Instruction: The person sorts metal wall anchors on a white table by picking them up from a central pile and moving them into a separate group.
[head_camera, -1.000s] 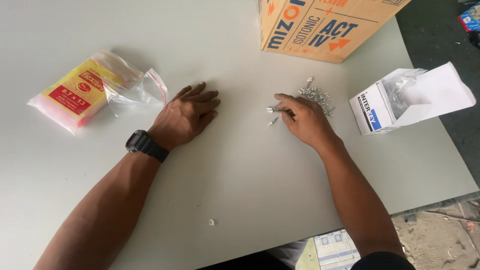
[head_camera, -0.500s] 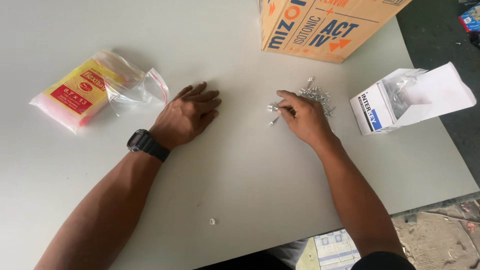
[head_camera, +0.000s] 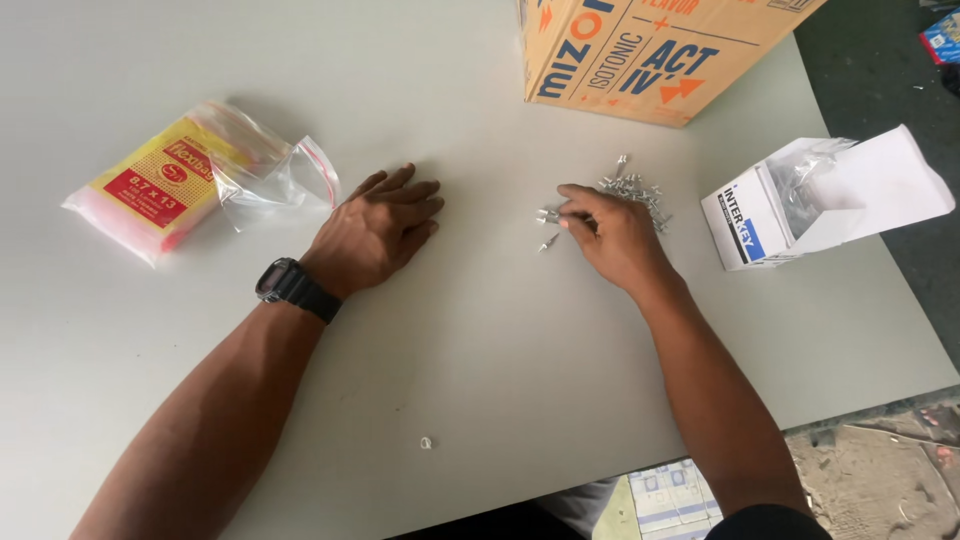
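1. two hands rest on the pale bench (head_camera: 480, 400). the left hand (head_camera: 378, 228) lies flat, palm down, fingers spread loosely and holding nothing; a dark wristwatch (head_camera: 292, 288) sits on that wrist.
2. the right hand (head_camera: 615, 232) is curled with its fingertips (head_camera: 572, 222) pressed together on a few small metal pieces (head_camera: 547, 216) at the left edge of a heap of small metal pieces (head_camera: 632, 188). one loose piece (head_camera: 546, 243) lies just below the fingertips.
3. the heap lies on the bench between a big cardboard box (head_camera: 650, 55) behind it and an opened small white carton (head_camera: 800, 205) to its right, just beside the right hand.
4. the step in hand looks like picking a few pieces out of the heap and drawing them apart from it.
5. the next move seems to call for a fine pinch, since the pieces are tiny and scatter easily; the flat left hand is free to help.
6. a packet of clear zip bags (head_camera: 165, 185) lies well apart, left of the left hand, with one clear bag (head_camera: 280, 175) loose at its edge. a tiny stray bit (head_camera: 425, 442) lies near the front of the bench.
7. against the earlier frame almost nothing differs: both hands keep their places, and the right fingertips have only shifted slightly among the pieces.
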